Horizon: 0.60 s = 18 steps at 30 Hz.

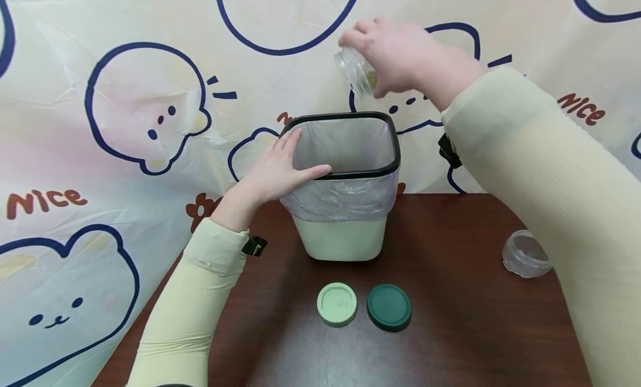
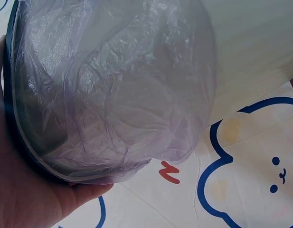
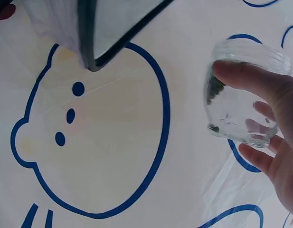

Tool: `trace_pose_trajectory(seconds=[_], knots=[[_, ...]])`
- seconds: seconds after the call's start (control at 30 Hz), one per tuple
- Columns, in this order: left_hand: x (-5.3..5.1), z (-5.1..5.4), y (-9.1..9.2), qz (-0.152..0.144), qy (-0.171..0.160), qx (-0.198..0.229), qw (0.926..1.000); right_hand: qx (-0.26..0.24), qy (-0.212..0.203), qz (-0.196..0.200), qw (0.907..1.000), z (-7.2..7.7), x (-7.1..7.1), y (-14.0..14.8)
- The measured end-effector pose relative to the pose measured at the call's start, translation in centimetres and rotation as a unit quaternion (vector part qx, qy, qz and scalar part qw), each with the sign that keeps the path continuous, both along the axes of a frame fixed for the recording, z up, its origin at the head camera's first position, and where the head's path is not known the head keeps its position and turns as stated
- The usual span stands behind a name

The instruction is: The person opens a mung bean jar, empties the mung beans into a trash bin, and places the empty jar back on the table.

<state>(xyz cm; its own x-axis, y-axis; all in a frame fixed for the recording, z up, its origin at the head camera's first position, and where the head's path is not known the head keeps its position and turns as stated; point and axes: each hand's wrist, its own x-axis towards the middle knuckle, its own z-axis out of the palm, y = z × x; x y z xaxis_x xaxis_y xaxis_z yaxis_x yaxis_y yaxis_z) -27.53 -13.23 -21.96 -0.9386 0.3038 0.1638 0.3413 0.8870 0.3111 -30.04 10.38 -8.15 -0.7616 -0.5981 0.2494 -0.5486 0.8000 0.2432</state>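
My right hand (image 1: 395, 56) grips a clear glass jar (image 1: 354, 70) tilted above the bin's far right side. In the right wrist view, thumb and fingers hold the jar (image 3: 241, 111) around its sides, and small dark green bits (image 3: 215, 89) cling inside it. My left hand (image 1: 277, 173) rests spread over the front left corner of the waste bin (image 1: 343, 239), its thumb along the black rim (image 1: 363, 174). A pale translucent bag (image 1: 345, 201) lines the bin and folds down outside; the left wrist view shows that bag (image 2: 122, 90) close up.
On the brown table (image 1: 450, 348) lie a light green lid (image 1: 337, 303) and a dark green lid (image 1: 389, 307), side by side before the bin. A second clear jar (image 1: 523, 262) stands at the right, partly behind my right sleeve. A cartoon-printed sheet (image 1: 45, 142) hangs behind.
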Motion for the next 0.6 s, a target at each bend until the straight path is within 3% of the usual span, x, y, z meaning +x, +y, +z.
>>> trace_pose_trajectory(seconds=[0.1,0.4,0.6], knots=[[0.0,0.1,0.0,0.0,0.002,0.001,1.0,0.008,0.01,0.001,0.9999,0.2,0.1,-0.2],[0.0,-0.2,0.0,-0.002,-0.002,-0.002,1.0,0.036,-0.042,-0.012,0.9984,-1.3,-0.3,-0.2],[0.0,-0.2,-0.1,0.001,-0.001,-0.003,1.0,0.031,-0.014,0.003,0.9994,-1.2,-0.4,-0.1]])
